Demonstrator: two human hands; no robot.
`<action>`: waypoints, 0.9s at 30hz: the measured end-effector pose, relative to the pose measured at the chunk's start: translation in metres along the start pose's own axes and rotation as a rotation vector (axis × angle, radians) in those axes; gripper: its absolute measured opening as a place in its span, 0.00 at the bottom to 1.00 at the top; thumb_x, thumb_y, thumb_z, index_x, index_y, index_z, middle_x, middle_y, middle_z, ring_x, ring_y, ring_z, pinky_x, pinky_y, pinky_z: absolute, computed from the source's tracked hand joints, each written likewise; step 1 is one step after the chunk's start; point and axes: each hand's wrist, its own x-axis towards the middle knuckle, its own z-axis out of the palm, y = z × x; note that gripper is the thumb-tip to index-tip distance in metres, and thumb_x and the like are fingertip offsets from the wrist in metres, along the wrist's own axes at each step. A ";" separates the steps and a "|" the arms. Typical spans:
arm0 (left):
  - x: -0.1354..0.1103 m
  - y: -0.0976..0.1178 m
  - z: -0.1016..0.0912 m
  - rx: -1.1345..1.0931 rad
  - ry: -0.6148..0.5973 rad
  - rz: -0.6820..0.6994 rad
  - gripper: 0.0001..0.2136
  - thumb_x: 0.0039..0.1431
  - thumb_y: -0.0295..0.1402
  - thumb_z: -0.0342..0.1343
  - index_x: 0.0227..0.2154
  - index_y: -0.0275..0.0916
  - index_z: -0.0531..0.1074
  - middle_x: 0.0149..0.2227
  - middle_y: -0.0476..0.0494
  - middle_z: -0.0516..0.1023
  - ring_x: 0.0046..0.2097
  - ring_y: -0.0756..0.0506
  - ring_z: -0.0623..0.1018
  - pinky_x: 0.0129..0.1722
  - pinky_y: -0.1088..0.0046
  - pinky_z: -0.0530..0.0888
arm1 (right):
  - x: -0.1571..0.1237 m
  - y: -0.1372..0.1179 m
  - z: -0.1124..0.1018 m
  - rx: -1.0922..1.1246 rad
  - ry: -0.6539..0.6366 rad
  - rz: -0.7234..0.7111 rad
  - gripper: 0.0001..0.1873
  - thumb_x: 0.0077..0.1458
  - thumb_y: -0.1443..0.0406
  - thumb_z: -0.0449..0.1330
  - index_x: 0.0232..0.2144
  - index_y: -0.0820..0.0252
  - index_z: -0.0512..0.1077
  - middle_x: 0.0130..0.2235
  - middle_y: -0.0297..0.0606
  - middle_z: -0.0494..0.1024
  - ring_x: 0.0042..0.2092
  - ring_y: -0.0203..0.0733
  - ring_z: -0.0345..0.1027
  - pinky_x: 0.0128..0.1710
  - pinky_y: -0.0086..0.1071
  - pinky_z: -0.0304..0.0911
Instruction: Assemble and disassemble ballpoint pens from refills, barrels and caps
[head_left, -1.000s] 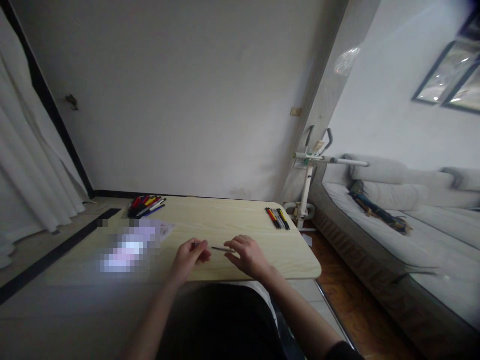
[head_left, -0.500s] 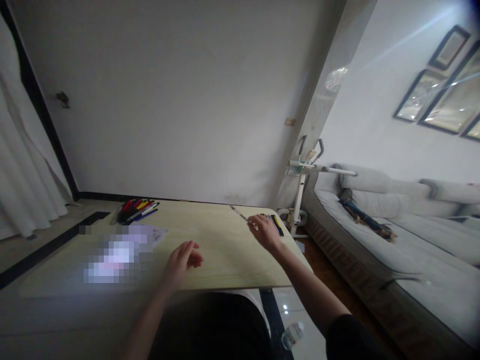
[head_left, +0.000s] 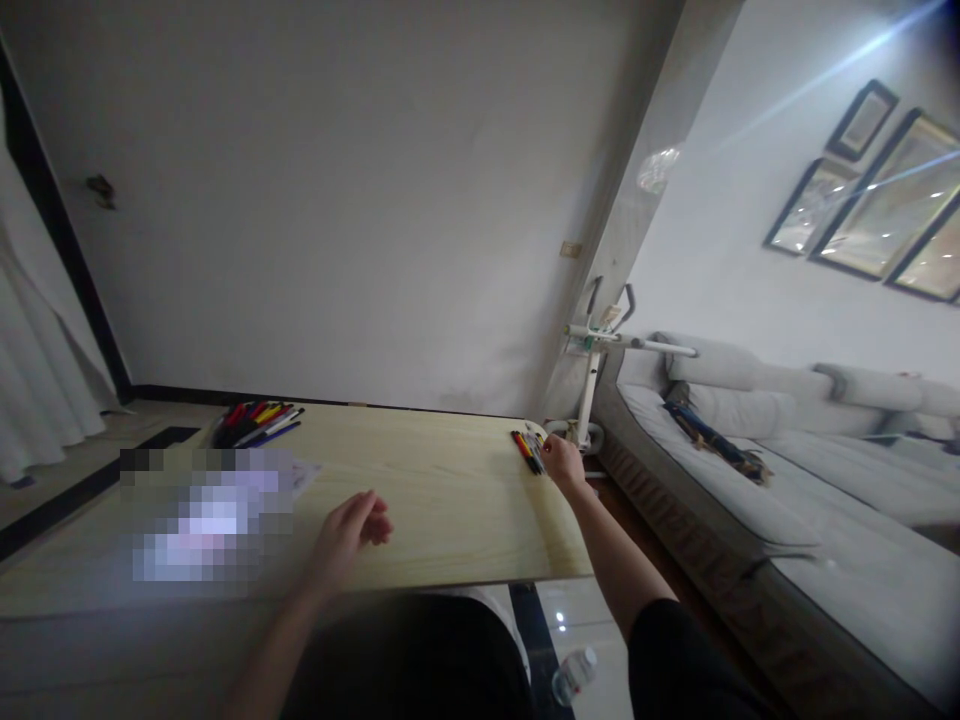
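My right hand [head_left: 562,462] is at the right end of the pale wooden table [head_left: 442,480], its fingers closed on a slim whitish pen [head_left: 532,432] that is mostly hidden. Directly left of it lie several pens [head_left: 524,452] side by side, with red, yellow and black among them. Over the near middle of the table is my left hand [head_left: 364,520], with loosely curled fingers slightly apart and nothing visible in them. A heap of mixed coloured pens [head_left: 255,424] lies at the far left of the table.
Sheets of paper [head_left: 304,474] lie at the left, partly under a blurred bright patch. A clear bottle [head_left: 574,676] stands on the floor by the near edge. Beyond the right end are a white exercise machine [head_left: 589,385] and a grey sofa [head_left: 750,480].
My right hand has moved right with the pen, to the row of pens at the table's end. That row is now more exposed. My left hand has stayed much the same, and the view has turned slightly right.
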 end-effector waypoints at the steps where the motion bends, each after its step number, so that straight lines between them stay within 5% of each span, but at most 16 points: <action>1: 0.000 0.000 0.000 0.000 0.000 -0.001 0.16 0.46 0.45 0.54 0.24 0.35 0.66 0.19 0.47 0.73 0.23 0.49 0.72 0.24 0.73 0.68 | -0.001 0.001 0.002 -0.006 -0.007 0.012 0.09 0.50 0.67 0.52 0.29 0.62 0.73 0.30 0.45 0.76 0.33 0.42 0.68 0.30 0.29 0.53; 27: 0.000 -0.007 -0.003 0.002 -0.071 0.071 0.14 0.51 0.43 0.50 0.25 0.35 0.66 0.19 0.48 0.72 0.21 0.51 0.71 0.23 0.75 0.65 | -0.008 0.002 0.014 -0.101 -0.117 0.072 0.14 0.50 0.56 0.53 0.32 0.57 0.73 0.32 0.42 0.76 0.34 0.43 0.69 0.29 0.29 0.57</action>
